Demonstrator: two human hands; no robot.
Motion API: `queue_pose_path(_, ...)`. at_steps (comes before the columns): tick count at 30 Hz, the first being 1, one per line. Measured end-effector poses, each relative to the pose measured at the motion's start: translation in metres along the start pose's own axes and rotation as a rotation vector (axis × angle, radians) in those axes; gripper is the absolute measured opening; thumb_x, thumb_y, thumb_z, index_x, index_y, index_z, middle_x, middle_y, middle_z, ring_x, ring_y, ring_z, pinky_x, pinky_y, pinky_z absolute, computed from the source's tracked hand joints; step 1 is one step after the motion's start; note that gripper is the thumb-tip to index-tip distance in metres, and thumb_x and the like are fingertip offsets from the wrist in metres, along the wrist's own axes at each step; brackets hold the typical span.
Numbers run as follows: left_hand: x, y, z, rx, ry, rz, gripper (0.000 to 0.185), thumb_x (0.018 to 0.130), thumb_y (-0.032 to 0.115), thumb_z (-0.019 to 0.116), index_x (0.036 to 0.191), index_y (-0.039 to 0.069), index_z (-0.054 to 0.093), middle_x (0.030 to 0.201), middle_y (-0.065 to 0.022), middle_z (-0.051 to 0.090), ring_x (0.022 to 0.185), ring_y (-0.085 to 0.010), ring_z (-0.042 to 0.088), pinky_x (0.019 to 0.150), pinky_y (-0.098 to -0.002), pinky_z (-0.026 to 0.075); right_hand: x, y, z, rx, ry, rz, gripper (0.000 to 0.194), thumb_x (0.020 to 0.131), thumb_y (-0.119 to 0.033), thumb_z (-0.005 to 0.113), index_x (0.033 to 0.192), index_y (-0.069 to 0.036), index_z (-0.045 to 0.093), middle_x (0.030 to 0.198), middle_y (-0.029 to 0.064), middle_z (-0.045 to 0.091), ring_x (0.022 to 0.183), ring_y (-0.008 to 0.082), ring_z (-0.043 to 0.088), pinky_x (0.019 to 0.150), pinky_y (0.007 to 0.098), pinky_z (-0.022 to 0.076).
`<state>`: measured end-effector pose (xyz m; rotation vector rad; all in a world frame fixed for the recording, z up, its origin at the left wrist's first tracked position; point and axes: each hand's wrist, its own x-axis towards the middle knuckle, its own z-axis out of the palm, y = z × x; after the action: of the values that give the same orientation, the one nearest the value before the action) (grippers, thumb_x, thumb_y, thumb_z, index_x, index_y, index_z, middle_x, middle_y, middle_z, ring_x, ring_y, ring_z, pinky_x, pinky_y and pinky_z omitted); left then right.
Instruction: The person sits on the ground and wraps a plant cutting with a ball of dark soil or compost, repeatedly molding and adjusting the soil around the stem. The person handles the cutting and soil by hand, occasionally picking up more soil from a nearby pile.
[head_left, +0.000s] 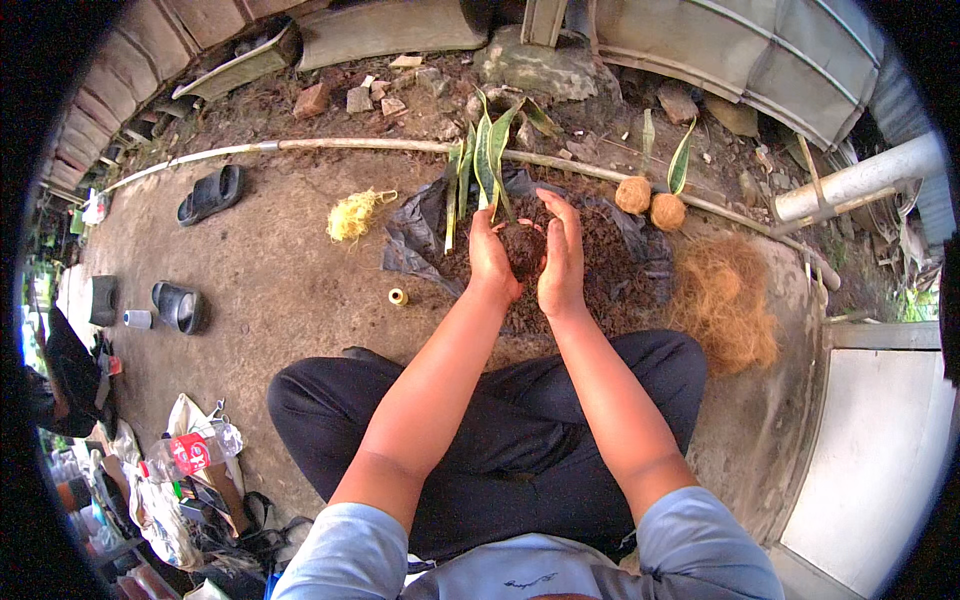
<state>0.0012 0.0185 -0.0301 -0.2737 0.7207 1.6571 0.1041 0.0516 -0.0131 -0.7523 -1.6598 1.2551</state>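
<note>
My left hand (491, 259) and my right hand (562, 259) are cupped around a dark ball of soil (525, 251), one on each side. From its top rise the variegated leaves of a snake plant (486, 161), green with yellow edges. Just left of the plant, more snake plant leaves (452, 199) lean over the black plastic sheet (414, 259). Loose, crumbly soil (611, 281) is heaped on that sheet, beneath and right of my hands. The underside of the ball is partly hidden by my palms.
Two fibre-wrapped balls with leaves (634, 195) sit by a long pipe (360, 143). Coconut fibre (724, 307) is piled at the right. Yellow twine (356, 216) and a thread spool (398, 297) lie left. Further off are black sandals (211, 195) and a plastic bottle (191, 454).
</note>
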Motion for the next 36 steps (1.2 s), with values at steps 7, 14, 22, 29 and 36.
queue_pose_path(7, -0.016, 0.006, 0.025, 0.081, 0.241, 0.068, 0.049, 0.095, 0.057, 0.052, 0.103, 0.01, 0.064, 0.094, -0.0113, 0.069, 0.091, -0.032, 0.068, 0.09, -0.0482, 0.054, -0.008, -0.006, 0.0, 0.292, -0.157, 0.48, 0.072, 0.102, -0.046, 0.063, 0.16, -0.011, 0.038, 0.157, 0.0162, 0.042, 0.147, 0.0267, 0.037, 0.121, 0.044, 0.0254)
queue_pose_path(14, -0.018, -0.005, 0.026, 0.13, 0.156, 0.241, 0.05, 0.099, 0.054, 0.052, 0.118, 0.007, 0.055, 0.107, -0.0104, 0.055, 0.107, -0.0263, 0.056, 0.097, -0.0483, 0.044, -0.01, 0.003, 0.009, -0.181, -0.052, 0.218, 0.048, 0.101, -0.036, 0.068, 0.135, -0.005, 0.061, 0.124, 0.0177, 0.068, 0.123, 0.031, 0.063, 0.107, 0.0421, 0.0459)
queue_pose_path(22, -0.007, 0.001, 0.012, 0.236, 0.243, 0.23, 0.046, 0.099, 0.049, 0.056, 0.115, 0.005, 0.055, 0.098, -0.0055, 0.052, 0.088, -0.0196, 0.055, 0.082, -0.041, 0.047, -0.006, -0.002, 0.018, -0.161, -0.053, 0.152, 0.035, 0.099, -0.021, 0.067, 0.129, -0.003, 0.063, 0.121, 0.0177, 0.07, 0.117, 0.0346, 0.066, 0.103, 0.0443, 0.049)
queue_pose_path(29, -0.003, 0.013, 0.012, 0.105, 0.152, 0.034, 0.046, 0.095, 0.05, 0.06, 0.112, 0.008, 0.061, 0.104, -0.0087, 0.063, 0.095, -0.0212, 0.062, 0.086, -0.0404, 0.05, -0.005, 0.002, 0.015, -0.063, -0.056, 0.226, 0.058, 0.104, -0.048, 0.059, 0.145, -0.007, 0.054, 0.138, 0.0165, 0.063, 0.129, 0.0299, 0.059, 0.112, 0.0436, 0.0412)
queue_pose_path(36, -0.013, 0.016, 0.025, 0.111, 0.141, 0.007, 0.05, 0.096, 0.058, 0.05, 0.098, 0.011, 0.066, 0.082, -0.0078, 0.072, 0.072, -0.0265, 0.069, 0.069, -0.0484, 0.057, -0.008, -0.008, 0.013, 0.535, 0.053, 0.579, 0.073, 0.104, -0.062, 0.051, 0.16, -0.017, 0.038, 0.156, 0.0118, 0.046, 0.146, 0.0256, 0.041, 0.122, 0.0428, 0.0274)
